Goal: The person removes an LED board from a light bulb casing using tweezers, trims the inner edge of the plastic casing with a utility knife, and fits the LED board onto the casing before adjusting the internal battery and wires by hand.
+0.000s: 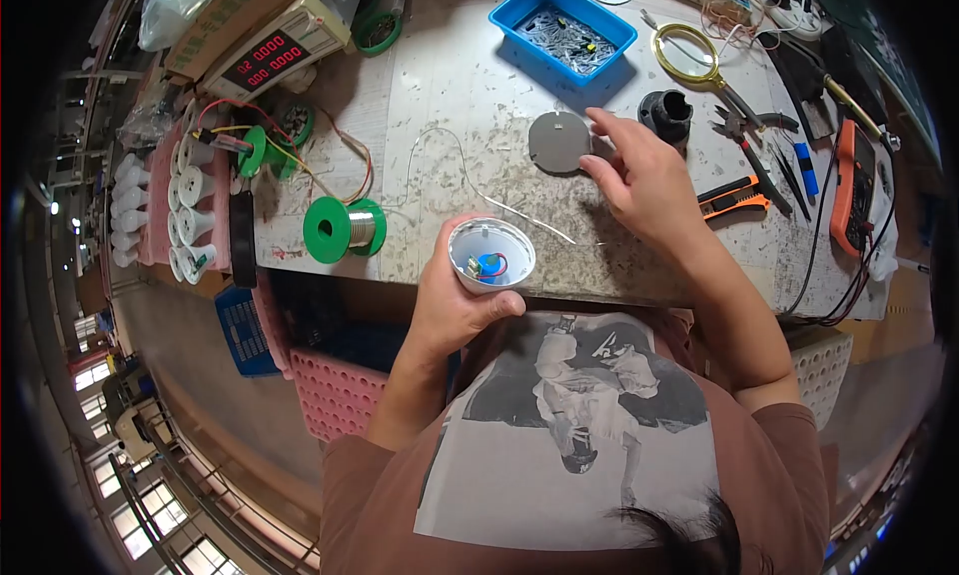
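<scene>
My left hand [455,300] is wrapped round a white bulb housing [462,237], its open end turned up towards me. Inside it show a blue part [489,265], a small board and thin red wires. Over the bench, my right hand [639,170] has thumb and fingers apart at the right edge of a flat grey disc [559,143]. Whether the fingertips touch the disc I cannot tell. Between the hands and the green spool of solder wire [340,230], a strand of solder [524,218] lies across the bench.
A blue tray [509,37] of small parts stands at the back. To the right lie a magnifying glass [717,80], pliers, an orange cutter knife [734,197] and a multimeter [851,185]. A power supply [270,60] and racked white housings [193,187] are on the left.
</scene>
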A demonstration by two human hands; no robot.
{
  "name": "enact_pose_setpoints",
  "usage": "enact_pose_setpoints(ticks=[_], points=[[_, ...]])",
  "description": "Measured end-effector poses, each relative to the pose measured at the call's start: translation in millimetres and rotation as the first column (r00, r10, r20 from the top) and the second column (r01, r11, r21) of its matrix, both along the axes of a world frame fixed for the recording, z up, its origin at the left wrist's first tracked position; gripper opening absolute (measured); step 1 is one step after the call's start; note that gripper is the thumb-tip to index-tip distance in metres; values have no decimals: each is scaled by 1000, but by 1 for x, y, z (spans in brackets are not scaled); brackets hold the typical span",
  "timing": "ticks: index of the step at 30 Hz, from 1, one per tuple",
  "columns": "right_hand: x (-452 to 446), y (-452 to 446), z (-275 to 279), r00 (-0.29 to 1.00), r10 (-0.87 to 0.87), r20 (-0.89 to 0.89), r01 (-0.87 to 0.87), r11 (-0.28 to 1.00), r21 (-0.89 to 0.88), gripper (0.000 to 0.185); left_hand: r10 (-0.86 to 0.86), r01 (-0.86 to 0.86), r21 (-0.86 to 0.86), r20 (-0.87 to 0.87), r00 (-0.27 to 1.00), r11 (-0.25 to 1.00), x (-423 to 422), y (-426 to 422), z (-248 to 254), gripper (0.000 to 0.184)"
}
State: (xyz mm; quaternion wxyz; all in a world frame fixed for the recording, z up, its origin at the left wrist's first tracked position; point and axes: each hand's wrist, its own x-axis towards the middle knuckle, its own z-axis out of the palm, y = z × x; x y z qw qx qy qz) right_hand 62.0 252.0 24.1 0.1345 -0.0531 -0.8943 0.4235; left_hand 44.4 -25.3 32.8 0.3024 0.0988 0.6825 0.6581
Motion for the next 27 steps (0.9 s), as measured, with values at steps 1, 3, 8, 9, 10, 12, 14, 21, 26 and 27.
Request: enact_pose_setpoints(ticks=[1,3,8,9,10,12,14,21,26,27], points=[[5,-1,-3,990,-8,-140,30,987,160,39,1,-1,19,27,1000,1000,5,0,0,111],[21,3,7,997,37,-66,-27,987,156,37,6,-7,26,35,999,1000,14,0,3,111],[60,28,11,990,96,-102,-41,897,440,35,13,-11,13,-175,984,1000,26,-7,-8,112],[66,36,11,990,99,-96,-47,897,440,35,17,-15,13,-169,985,1000,27,-9,-11,112],[73,43,10,993,95,-63,-52,871,489,36,18,-20,-5,-231,973,1000,28,-11,-13,109],[82,54,10,996,87,-28,-59,844,533,37,16,-24,-25,-289,957,999,29,-12,-14,107],[90,63,11,995,98,-17,-72,826,559,40,-102,-80,-253,-634,766,964,28,-9,-8,99],[105,82,1,996,90,22,-87,831,549,46,-301,-215,-469,-793,530,857,28,-2,-4,92],[107,67,4,999,43,-33,-23,887,461,48,-327,-199,-496,-774,542,845,26,4,-7,93],[106,58,5,993,80,-87,-36,907,420,48,-317,-181,-484,-768,557,856,26,6,-6,93]])
